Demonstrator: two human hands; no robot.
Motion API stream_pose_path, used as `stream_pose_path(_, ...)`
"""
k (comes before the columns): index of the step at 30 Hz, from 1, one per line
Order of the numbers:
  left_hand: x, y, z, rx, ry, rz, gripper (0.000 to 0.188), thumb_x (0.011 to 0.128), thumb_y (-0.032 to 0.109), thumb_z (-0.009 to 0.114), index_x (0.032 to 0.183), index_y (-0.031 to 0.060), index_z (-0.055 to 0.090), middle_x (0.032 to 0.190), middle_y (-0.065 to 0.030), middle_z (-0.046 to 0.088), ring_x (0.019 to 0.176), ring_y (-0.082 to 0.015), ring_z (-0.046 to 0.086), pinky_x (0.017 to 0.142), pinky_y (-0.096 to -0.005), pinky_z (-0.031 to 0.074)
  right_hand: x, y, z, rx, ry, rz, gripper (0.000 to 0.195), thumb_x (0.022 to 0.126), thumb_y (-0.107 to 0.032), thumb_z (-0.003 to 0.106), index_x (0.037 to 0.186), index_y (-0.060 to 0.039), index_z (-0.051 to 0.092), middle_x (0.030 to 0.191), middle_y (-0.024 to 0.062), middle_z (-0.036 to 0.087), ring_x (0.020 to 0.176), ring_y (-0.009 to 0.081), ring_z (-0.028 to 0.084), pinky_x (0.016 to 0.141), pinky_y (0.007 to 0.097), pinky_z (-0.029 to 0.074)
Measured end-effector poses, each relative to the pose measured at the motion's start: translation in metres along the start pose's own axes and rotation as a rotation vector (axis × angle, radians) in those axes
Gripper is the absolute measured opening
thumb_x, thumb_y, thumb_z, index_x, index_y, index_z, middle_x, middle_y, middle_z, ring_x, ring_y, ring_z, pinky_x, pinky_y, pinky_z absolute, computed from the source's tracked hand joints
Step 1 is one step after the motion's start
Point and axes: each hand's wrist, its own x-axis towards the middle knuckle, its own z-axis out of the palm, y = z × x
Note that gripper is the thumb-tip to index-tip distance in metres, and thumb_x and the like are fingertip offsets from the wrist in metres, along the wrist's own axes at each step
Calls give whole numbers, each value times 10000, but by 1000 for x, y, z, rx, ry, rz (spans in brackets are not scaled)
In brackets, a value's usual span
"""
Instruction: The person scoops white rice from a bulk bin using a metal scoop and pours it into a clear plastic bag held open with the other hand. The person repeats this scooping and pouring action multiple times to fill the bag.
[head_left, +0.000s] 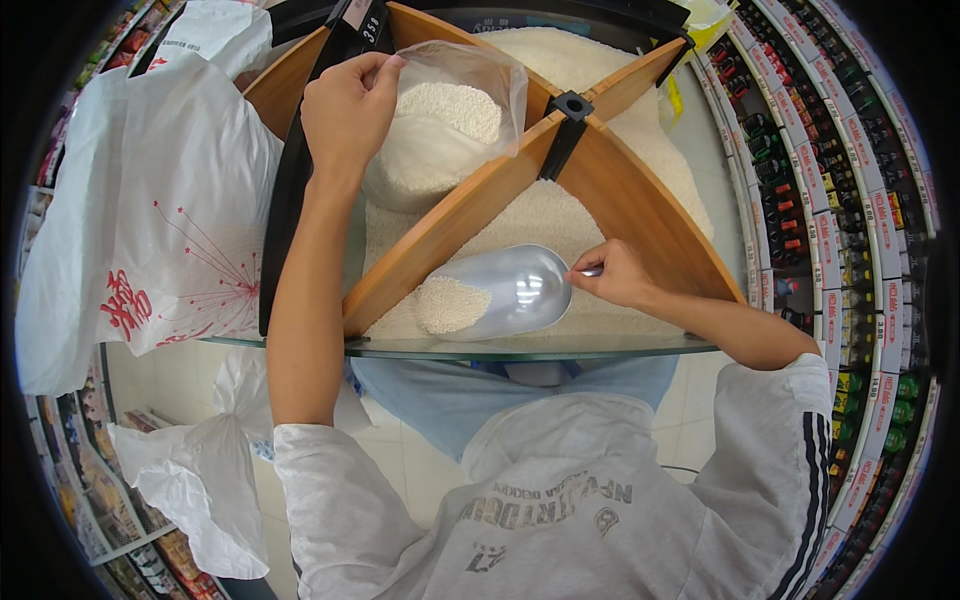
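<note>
With its fingers pinching the rim, my left hand (351, 112) holds up a clear plastic bag (420, 161) partly filled with white rice (454, 105). The bag rests in the left bin compartment, against a wooden divider. My right hand (616, 274) grips the short handle of a metal scoop (517, 289). The scoop lies low over the rice (536, 214) in the front compartment, its mouth pointing left. A small heap of rice (452, 306) sits at that mouth.
Curved wooden dividers (637, 187) meet at a black post (574, 106). A glass panel (525, 346) edges the bin's near side. White plastic bags (187, 202) hang at left, with another knotted bag (217, 450) lower down. Shelves of bottles (847, 247) line the right.
</note>
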Motion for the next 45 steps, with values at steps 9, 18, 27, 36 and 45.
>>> stream_pose_path(9,-1,2,-1,6,3,-1,275,917,307,678,947,47,761,542,0,503,517,-79,434,520,-293,359,5,4,-4,281,-32,-129,187,828,-183,776,832,4,768,705,88,714,647,101,627,632,273,508)
stream_pose_path(18,-1,7,-2,-18,-15,-43,273,911,299,683,951,39,757,546,-5,497,522,-80,442,527,-296,367,-12,-51,-57,72,91,-162,202,812,-194,785,816,6,760,681,87,702,622,112,620,612,273,495)
stream_pose_path(27,-3,9,-7,-15,-44,-37,255,893,316,659,932,91,774,649,-77,662,607,-261,649,606,-361,498,-34,-127,-199,-348,393,-149,254,824,-266,782,798,-14,769,615,49,663,575,109,605,581,268,467)
stream_pose_path(36,-1,10,-6,5,-32,-27,251,890,307,657,927,88,775,649,-85,659,607,-273,651,611,-370,508,1,-235,-213,-920,591,-71,375,837,-398,742,840,-25,770,714,124,698,686,244,690,656,349,512)
stream_pose_path(45,-1,10,-7,-11,-15,-21,254,892,308,656,925,85,774,663,-93,668,630,-281,667,619,-368,512,-21,-205,-221,-955,663,-159,351,849,-395,741,867,-48,782,792,119,733,704,210,706,681,334,546)
